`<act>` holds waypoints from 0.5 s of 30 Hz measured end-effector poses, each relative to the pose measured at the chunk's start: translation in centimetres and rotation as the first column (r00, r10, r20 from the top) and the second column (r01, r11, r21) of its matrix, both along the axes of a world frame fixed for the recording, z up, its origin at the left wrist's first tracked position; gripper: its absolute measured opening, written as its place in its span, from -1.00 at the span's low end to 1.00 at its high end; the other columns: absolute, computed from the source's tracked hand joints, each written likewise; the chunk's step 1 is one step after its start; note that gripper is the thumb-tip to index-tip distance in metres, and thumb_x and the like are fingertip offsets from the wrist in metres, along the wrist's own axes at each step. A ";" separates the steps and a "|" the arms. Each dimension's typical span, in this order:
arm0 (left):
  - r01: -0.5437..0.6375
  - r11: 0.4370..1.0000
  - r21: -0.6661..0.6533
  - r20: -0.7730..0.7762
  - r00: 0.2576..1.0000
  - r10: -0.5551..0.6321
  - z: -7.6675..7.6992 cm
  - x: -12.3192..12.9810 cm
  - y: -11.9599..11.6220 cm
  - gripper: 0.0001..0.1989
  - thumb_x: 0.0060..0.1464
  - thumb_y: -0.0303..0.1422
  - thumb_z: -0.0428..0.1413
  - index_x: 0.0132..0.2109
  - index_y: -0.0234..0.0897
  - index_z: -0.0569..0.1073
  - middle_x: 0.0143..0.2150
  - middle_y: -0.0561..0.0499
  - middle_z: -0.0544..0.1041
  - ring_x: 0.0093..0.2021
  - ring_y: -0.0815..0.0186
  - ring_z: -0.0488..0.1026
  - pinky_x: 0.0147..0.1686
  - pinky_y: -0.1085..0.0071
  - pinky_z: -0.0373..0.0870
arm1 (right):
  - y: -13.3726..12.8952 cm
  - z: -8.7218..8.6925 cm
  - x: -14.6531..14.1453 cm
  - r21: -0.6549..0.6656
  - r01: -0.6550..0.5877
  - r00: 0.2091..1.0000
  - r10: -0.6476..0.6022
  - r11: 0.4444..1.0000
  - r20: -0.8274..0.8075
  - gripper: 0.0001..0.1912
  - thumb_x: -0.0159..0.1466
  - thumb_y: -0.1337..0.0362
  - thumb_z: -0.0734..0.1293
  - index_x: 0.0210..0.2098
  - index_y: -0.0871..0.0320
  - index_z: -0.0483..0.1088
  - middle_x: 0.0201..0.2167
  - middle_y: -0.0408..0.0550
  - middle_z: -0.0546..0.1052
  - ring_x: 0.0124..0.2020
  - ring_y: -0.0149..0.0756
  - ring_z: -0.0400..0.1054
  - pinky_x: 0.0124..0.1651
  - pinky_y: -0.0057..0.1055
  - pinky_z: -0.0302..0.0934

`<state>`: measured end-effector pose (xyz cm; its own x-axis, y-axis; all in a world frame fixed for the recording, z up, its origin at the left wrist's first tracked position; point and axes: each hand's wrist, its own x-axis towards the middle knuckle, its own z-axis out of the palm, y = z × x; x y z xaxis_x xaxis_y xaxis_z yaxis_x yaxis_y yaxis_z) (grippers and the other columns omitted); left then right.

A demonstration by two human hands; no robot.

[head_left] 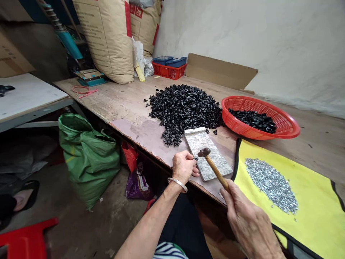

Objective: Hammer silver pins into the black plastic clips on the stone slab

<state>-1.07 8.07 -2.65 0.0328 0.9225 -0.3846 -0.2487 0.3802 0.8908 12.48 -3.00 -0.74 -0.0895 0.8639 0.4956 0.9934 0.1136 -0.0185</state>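
Observation:
My left hand [185, 166] pinches a small black plastic part [195, 158] at the left edge of a grey stone slab [215, 162]. My right hand [249, 216] is wrapped round the wooden handle of a hammer [215, 169]. The hammer's dark head is over the slab, close to the fingers of my left hand; whether it touches the part I cannot tell. Behind the slab lies a big pile of black plastic parts [185, 108]. To the right, many small shiny metal pieces [272, 185] are spread on a yellow cloth [315, 194] with black edging.
A red plastic basket [289, 124] with black parts stands behind the yellow cloth. At the back are large paper sacks [105, 39], a red crate [171, 72] with blue lids and a cardboard sheet [221, 72]. A green sack [88, 154] stands on the floor left of the table.

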 end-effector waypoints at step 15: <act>0.002 1.000 -0.021 0.034 0.999 -0.001 0.1 -0.1 0.1 -0.83 -0.20 -0.65 0.02 -0.56 -0.32 0.25 -0.78 0.14 0.30 -0.78 0.38 0.31 -0.81 0.46 0.36 | -0.3 -1.5 0.0 -0.106 0.082 0.990 -0.093 0.991 -0.106 -0.61 0.33 0.14 0.06 -0.06 0.19 0.39 -0.29 -0.01 0.57 -0.61 -0.27 0.41 -0.60 -0.42 0.16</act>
